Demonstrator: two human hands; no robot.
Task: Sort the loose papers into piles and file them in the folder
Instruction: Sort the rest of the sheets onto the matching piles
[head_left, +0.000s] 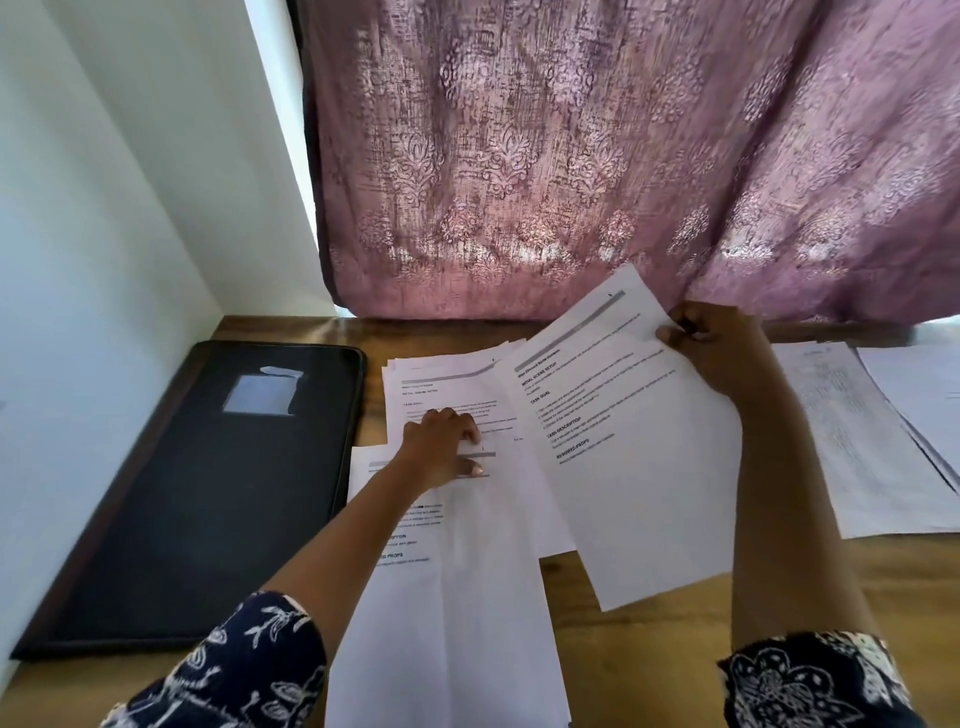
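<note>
**Sorting in hand, folder not yet opened**

The work stood at the sorting step. The right hand (711, 353), at about 2 o'clock in the view, gripped the far corner of one printed sheet (623, 467). Thumb and fingers were curled round its edge. The sheet hung tilted, its near end over the loose heap (441, 384) at the centre.

The left hand (441, 452) reached in from 7 o'clock with the arm nearly straight. Its bent fingers and thumb lay on the heap and held it down. Whether it also pinched a sheet's edge could not be told.

Two sorted piles (852, 441) lay at 3 o'clock on the wooden table (779, 597), overlapping a little. The black folder (208, 493) lay closed and flat at 8 o'clock, just beside the heap.

Filing looked some way off, since much of the heap remained. The next move probably called for reading the sheet's heading and carrying it to the matching pile. It would need squaring on top, with the heap kept pinned so nothing slid.
</note>
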